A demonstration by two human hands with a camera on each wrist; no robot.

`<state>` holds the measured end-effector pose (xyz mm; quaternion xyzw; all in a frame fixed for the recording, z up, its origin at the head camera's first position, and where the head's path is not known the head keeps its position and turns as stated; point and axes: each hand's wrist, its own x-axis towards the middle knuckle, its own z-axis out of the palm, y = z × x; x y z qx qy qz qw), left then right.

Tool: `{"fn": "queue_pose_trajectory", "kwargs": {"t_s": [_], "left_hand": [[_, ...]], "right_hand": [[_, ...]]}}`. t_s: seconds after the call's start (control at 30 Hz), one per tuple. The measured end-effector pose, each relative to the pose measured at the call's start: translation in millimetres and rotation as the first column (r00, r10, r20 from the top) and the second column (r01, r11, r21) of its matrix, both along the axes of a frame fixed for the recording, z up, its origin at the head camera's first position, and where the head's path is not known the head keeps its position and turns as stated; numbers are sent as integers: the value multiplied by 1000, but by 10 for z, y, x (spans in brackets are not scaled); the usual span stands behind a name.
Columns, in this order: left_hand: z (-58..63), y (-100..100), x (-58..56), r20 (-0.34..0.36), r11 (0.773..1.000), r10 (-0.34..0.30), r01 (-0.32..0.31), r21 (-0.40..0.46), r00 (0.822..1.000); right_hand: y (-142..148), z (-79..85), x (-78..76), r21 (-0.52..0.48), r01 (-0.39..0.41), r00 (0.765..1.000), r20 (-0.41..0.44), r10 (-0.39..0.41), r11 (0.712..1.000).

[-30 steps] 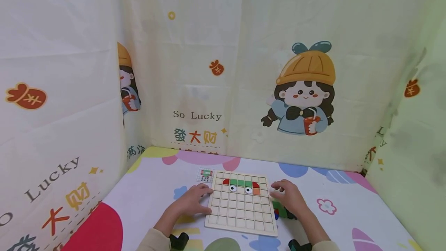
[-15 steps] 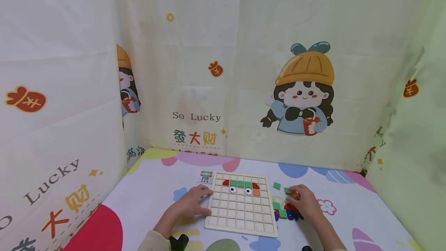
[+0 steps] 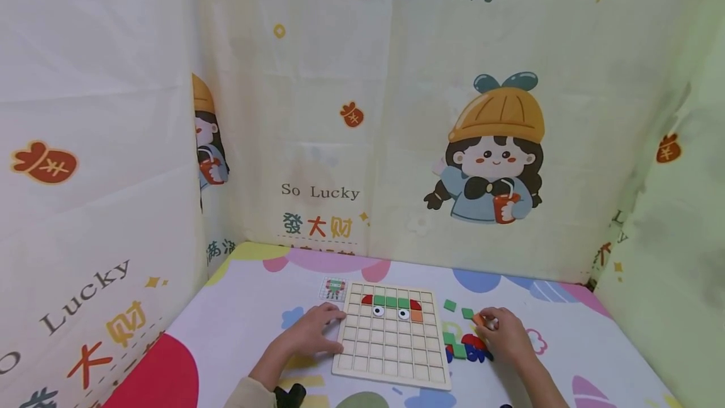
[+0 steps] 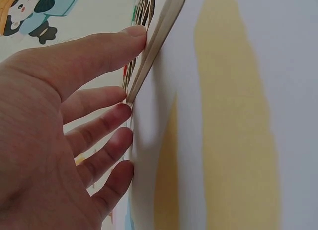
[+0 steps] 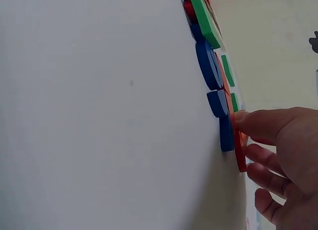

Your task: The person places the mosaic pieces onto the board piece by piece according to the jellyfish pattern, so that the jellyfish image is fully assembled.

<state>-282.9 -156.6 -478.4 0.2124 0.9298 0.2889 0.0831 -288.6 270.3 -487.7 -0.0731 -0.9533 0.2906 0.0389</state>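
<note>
A wooden grid board [image 3: 391, 351] lies on the table, with red, green and orange tiles and two round eye pieces [image 3: 403, 314] in its upper cells. My left hand [image 3: 311, 332] rests at the board's left edge, thumb [image 4: 117, 45] and fingers spread along it. To the right of the board, my right hand [image 3: 506, 332] pinches an orange tile [image 3: 479, 320] between thumb and fingers. Below that hand sits a pile of blue and red pieces [image 3: 474, 346]. In the right wrist view, blue pieces [image 5: 208, 66] and a green tile [image 5: 206, 24] lie beside the fingertips.
A small printed pattern card [image 3: 333, 288] lies at the board's upper left corner. Loose green tiles [image 3: 450, 305] are scattered right of the board. Patterned cloth walls [image 3: 396, 143] stand behind and at both sides of the table.
My right hand has moved right from the board's edge to the loose pieces and now holds an orange tile. My left hand stays at the board.
</note>
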Motion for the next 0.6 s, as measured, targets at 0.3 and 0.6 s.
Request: {"fn": "queue_pose_trajectory", "kwargs": {"t_s": [0.3, 0.6], "left_hand": [[15, 1, -6, 13, 1000, 7, -7, 0, 1000], [-15, -1, -14, 22, 1000, 18, -18, -6, 1000]], "right_hand": [[-20, -33, -52, 0, 9, 1000, -4, -9, 1000], [-45, -37, -62, -2, 8, 1000, -17, -8, 1000]]}}
